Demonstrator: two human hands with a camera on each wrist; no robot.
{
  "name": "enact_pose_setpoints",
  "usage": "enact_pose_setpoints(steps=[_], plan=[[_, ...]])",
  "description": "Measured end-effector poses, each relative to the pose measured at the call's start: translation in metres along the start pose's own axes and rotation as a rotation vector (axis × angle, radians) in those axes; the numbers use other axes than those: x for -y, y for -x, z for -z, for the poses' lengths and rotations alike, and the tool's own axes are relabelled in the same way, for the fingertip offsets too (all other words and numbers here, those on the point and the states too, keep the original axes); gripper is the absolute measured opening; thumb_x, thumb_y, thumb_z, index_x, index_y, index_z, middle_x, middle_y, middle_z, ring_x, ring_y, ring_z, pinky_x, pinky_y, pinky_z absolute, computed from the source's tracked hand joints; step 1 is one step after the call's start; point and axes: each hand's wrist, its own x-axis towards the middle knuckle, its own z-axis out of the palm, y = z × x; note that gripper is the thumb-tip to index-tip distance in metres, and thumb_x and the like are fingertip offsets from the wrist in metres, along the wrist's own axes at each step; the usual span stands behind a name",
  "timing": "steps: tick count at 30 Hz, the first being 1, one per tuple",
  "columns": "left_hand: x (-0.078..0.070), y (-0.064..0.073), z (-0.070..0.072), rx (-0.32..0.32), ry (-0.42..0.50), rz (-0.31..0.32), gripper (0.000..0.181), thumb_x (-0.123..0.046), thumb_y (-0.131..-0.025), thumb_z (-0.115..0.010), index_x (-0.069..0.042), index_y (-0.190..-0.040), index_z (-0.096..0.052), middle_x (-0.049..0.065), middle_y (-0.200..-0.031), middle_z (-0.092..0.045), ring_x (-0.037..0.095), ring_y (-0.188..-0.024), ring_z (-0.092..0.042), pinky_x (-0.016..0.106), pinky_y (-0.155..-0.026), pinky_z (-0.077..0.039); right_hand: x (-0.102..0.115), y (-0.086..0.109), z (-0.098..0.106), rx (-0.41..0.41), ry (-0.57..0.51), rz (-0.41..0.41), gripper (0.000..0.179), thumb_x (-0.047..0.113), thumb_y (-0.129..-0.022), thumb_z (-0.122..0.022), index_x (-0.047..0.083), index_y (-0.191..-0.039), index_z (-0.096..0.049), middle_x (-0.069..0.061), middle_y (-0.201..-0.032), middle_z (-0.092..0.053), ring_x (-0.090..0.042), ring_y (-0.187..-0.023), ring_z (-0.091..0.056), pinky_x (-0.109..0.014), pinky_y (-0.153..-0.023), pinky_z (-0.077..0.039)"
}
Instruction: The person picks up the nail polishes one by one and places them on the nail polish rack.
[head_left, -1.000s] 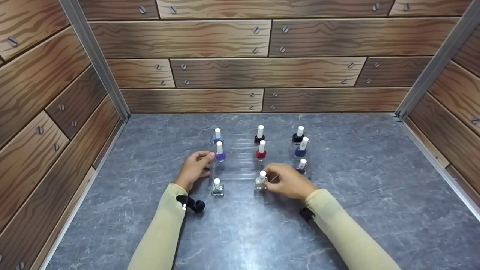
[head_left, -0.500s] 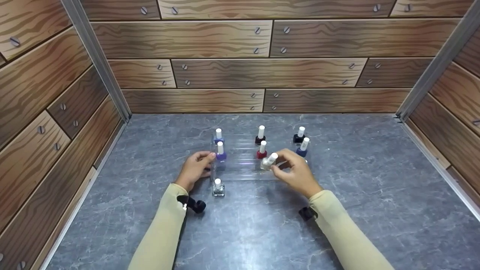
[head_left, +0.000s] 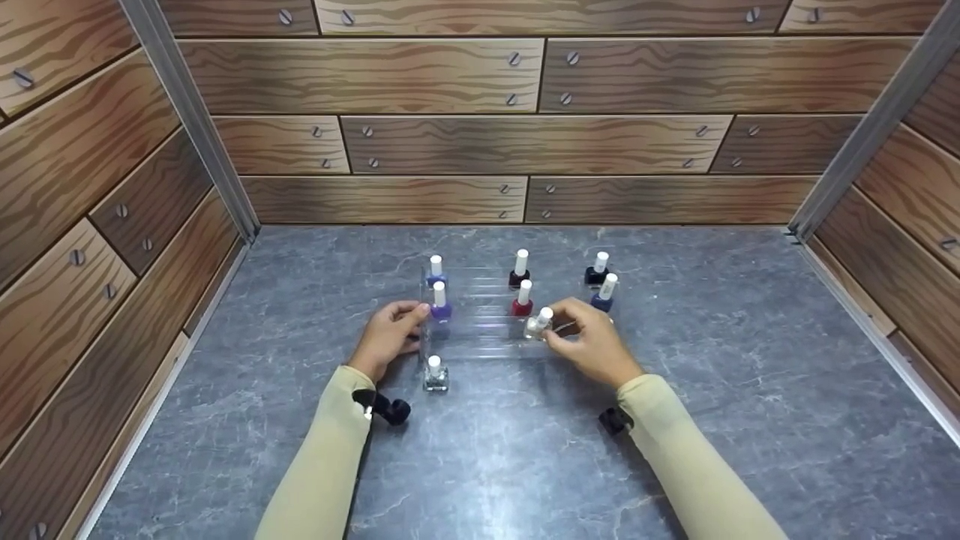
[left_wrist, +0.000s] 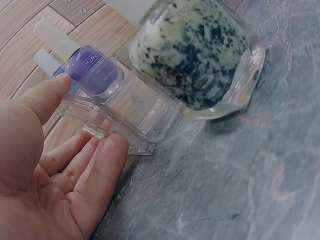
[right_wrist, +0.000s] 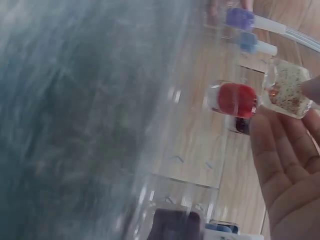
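Note:
A clear tiered display rack (head_left: 480,349) holds several nail polish bottles with white caps. My left hand (head_left: 386,334) grips its left end, the thumb beside the purple nail polish (left_wrist: 95,70). My right hand (head_left: 592,345) pinches a clear glitter nail polish (right_wrist: 287,89), slightly tilted, over a front tier. Just behind that bottle stands the red nail polish (head_left: 523,301), with a dark red one (head_left: 519,271) farther back. On the table in front of the rack's left end sits a black-flecked glitter nail polish (head_left: 436,376), large in the left wrist view.
At the rack's back left is a blue nail polish (head_left: 436,271). Its right side carries a black one (head_left: 598,271), a navy one (head_left: 603,298) and a dark purple one (right_wrist: 175,225), which my right hand hides in the head view. Wood-patterned walls (head_left: 480,142) enclose the grey marbled table (head_left: 712,435).
My right hand has lifted the clear glitter nail polish from in front of the rack, carrying it back and slightly right over the tier before the red bottle. My left hand has stayed put.

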Motion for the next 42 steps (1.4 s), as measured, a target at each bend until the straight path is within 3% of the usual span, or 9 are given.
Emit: enact_pose_setpoints(steps=[6,18,26,39,42], plan=[[0.001,-0.001,0.001,0.002,0.015,0.004,0.048,-0.036,-0.098,-0.073,-0.004,-0.132,-0.063,0.011,-0.114,-0.068,0.021,-0.096,-0.064,0.035,-0.082,-0.063,0.002,-0.011,-0.009,0.069,0.112,-0.021,0.017,0.002,-0.089,-0.074,0.005,-0.106,-0.071,-0.006,-0.102,-0.071,-0.023,-0.091,-0.070,-0.043,-0.086,-0.062],[-0.001,0.000,0.001,0.014,0.032,-0.004,0.047,-0.034,-0.098,-0.074,-0.003,-0.131,-0.063,0.011,-0.113,-0.067,0.022,-0.097,-0.063,0.036,-0.083,-0.063,0.004,-0.021,-0.013,0.151,0.402,-0.004,0.017,0.011,-0.090,-0.078,0.009,-0.106,-0.074,-0.003,-0.098,-0.073,-0.021,-0.089,-0.068,-0.042,-0.083,-0.060],[0.000,-0.001,0.000,0.011,0.038,-0.004,0.048,-0.034,-0.098,-0.074,-0.002,-0.132,-0.063,0.012,-0.113,-0.068,0.023,-0.098,-0.064,0.037,-0.084,-0.063,0.003,-0.021,-0.016,0.187,0.409,-0.037,0.017,0.015,-0.091,-0.079,0.010,-0.106,-0.075,-0.002,-0.099,-0.074,-0.019,-0.085,-0.067,-0.038,-0.078,-0.059],[0.001,-0.002,0.001,0.015,0.026,-0.012,0.052,-0.037,-0.097,-0.074,-0.002,-0.133,-0.062,0.012,-0.117,-0.068,0.023,-0.100,-0.065,0.037,-0.084,-0.063,0.003,-0.021,-0.012,0.237,0.489,-0.064,0.017,0.018,-0.090,-0.080,0.011,-0.105,-0.076,-0.004,-0.097,-0.076,-0.021,-0.086,-0.070,-0.042,-0.080,-0.061],[0.002,-0.003,0.002,0.022,0.021,-0.001,0.052,-0.038,-0.097,-0.074,-0.003,-0.134,-0.062,0.012,-0.119,-0.068,0.023,-0.101,-0.065,0.036,-0.085,-0.063,0.006,-0.018,-0.010,0.253,0.485,-0.060,0.022,0.017,-0.091,-0.079,0.009,-0.111,-0.073,-0.006,-0.104,-0.075,-0.024,-0.092,-0.070,-0.043,-0.085,-0.061]])
